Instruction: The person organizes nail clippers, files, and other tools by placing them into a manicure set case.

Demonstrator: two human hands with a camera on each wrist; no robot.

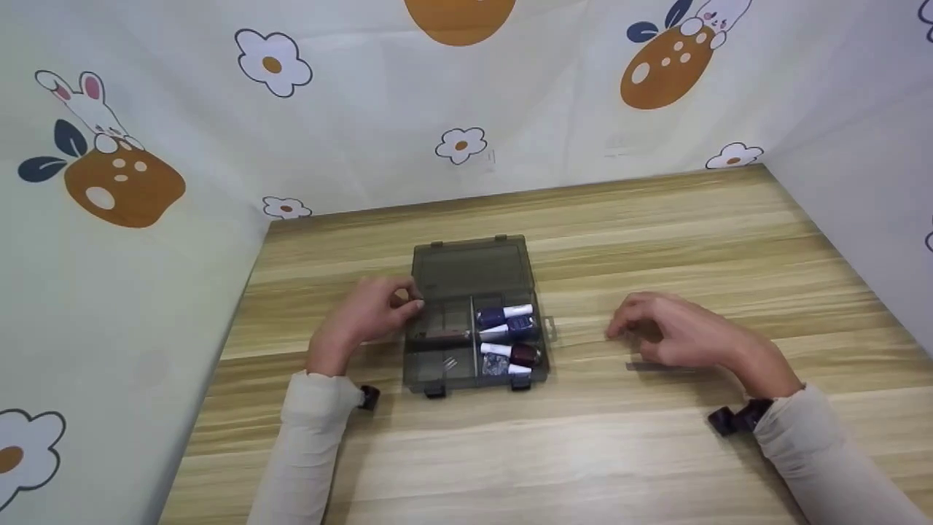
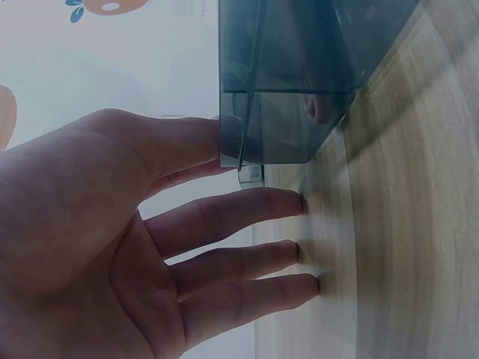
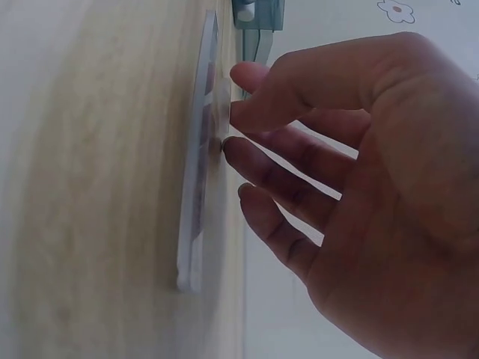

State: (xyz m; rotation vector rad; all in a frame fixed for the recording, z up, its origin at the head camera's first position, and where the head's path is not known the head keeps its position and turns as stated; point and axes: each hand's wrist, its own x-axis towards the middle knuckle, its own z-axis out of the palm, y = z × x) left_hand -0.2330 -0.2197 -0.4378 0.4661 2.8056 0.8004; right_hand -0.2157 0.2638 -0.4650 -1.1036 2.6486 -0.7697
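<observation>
A dark translucent plastic storage box (image 1: 439, 383) lies on the table with its lid (image 1: 474, 266) swung back. Its right-hand compartments hold several nail polish bottles (image 1: 525, 355). In the left wrist view, my left hand (image 2: 97, 224) has thumb and index finger at the box's edge, seeming to pinch it, while the other fingers extend freely. A flat thin strip (image 3: 196, 187) lies on the table to the right of the box. My right hand (image 1: 681, 332) hovers by it with loosely bent fingers; whether a fingertip touches the strip is unclear.
Small silvery pieces (image 1: 450, 363) lie in the box's lower left compartment. Two dark latches (image 1: 435, 391) stick out at the near side. The wood-grain table (image 1: 554, 452) meets a patterned cloth wall (image 1: 364, 146) at the back and sides.
</observation>
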